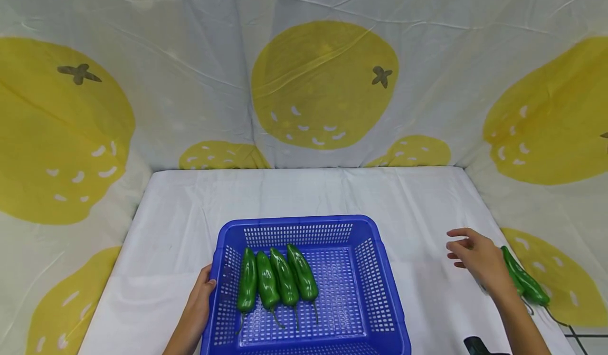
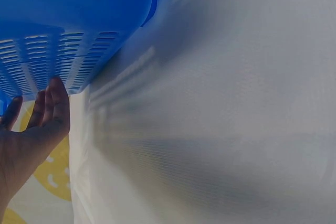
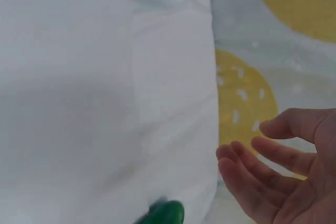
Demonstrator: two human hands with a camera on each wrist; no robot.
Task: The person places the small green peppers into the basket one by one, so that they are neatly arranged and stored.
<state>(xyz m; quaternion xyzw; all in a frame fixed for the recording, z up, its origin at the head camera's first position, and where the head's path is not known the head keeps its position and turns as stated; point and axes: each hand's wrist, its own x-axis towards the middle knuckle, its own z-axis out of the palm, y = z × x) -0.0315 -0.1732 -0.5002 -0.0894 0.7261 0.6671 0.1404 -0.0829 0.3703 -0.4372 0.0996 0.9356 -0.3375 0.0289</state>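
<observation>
We have four green peppers point(image 1: 268, 286) in a blue basket point(image 1: 294, 220) on a white tablecloth point(image 1: 180, 228), patterned curtain point(image 1: 190, 70) behind; our left hand point(image 1: 197, 297) clamps its side, our right hand point(image 1: 480, 261) curves, fingers apart.

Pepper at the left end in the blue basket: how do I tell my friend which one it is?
In the head view, find the blue basket on the white table. In its left half, four green peppers lie side by side. Pick the leftmost pepper: only it has the basket's left wall right beside it.
</observation>
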